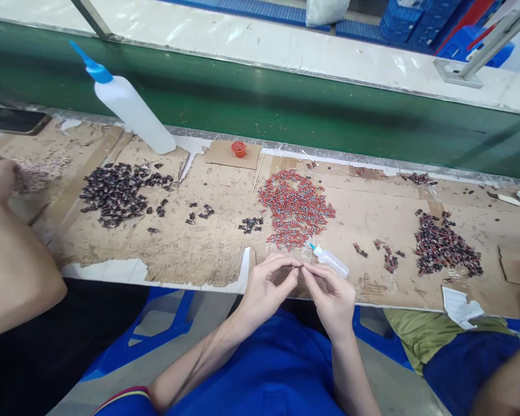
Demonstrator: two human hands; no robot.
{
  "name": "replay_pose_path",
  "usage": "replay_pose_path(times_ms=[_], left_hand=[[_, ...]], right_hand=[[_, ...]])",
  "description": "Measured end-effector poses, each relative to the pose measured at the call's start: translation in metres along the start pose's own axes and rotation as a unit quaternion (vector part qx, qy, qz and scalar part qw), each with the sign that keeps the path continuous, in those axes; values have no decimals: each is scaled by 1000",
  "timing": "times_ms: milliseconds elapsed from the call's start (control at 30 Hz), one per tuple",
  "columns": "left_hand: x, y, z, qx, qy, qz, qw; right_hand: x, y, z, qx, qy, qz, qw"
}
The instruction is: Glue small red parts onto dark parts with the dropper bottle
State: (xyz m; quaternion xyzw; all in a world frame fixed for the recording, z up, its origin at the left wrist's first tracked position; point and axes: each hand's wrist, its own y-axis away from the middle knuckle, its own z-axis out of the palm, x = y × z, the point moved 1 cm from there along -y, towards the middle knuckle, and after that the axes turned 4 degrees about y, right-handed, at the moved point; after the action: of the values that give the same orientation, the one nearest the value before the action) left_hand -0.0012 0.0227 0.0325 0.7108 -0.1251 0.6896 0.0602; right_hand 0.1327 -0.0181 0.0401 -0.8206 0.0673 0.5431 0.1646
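Observation:
My left hand point(268, 283) and my right hand point(330, 292) meet over the table's front edge, both closed in a pinch. Between their fingertips is a small dark part point(301, 266), too small to make out clearly and mostly covered by the fingers. Just beyond the right hand lies a small translucent squeeze bottle point(333, 263) with a blue tip. A wide pile of small red parts with metallic ends point(297, 205) spreads out past both hands. To its left sits a small cluster of dark parts point(251, 225).
Cardboard point(208, 248) covers the table. Leftward are a pile of black parts point(115, 193) and a large white bottle point(132, 112). A red cap point(238, 149) stands at the back; red-and-black parts point(446, 245) lie right. Co-workers' arms point(13, 254) show at both sides.

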Motion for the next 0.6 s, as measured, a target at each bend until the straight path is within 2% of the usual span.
replay_pose_path(times_ms=[133, 200, 233, 300, 367, 400, 467, 600], left_hand=[[3, -3, 3, -57, -16, 16, 998], [1, -9, -3, -64, -71, 37, 995], [-2, -13, -10, -50, -111, 50, 991], [-8, -22, -27, 14, -200, 79, 976], [-16, -32, -47, 84, -290, 109, 947], [-20, -37, -56, 105, -328, 123, 931], [-29, -46, -68, 112, -382, 150, 905], [-44, -58, -75, 66, -445, 166, 877]], right_hand=[[8, -1, -12, 26, 21, 9, 999], [16, -4, -24, 83, 48, 28, 995], [20, -6, -32, 125, 66, 36, 989], [27, -10, -48, 213, 114, 37, 970], [32, -14, -60, 245, 164, 15, 955], [33, -16, -65, 235, 186, 4, 954], [34, -17, -67, 174, 227, -16, 958], [36, -17, -58, 23, 304, -47, 951]])
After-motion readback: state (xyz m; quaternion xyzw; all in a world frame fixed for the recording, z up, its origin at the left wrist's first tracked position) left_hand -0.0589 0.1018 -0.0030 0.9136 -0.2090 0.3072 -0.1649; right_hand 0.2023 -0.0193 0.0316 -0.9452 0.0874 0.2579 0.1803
